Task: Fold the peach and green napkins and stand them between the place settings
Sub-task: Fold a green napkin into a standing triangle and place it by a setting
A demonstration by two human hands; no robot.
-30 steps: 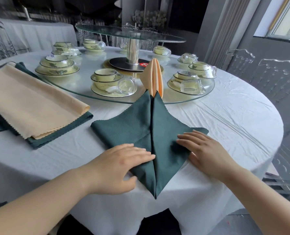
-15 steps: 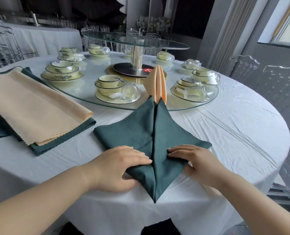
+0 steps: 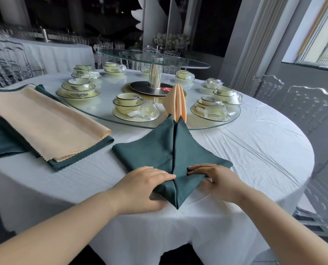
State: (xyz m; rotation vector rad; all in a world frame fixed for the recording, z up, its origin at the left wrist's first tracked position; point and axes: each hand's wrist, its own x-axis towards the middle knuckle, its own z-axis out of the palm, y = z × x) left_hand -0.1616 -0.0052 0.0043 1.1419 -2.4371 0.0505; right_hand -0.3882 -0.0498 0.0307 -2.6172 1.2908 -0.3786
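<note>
One green napkin lies at the tabletop's 6 o'clock edge, folded into a kite. The left grip and right grip each pinch a lower flap, probably to draw it to the centre crease. At 12 o'clock one folded peach napkin stands between two of the eight place settings I can count. At 10 o'clock lies one flat spare stack.
</note>
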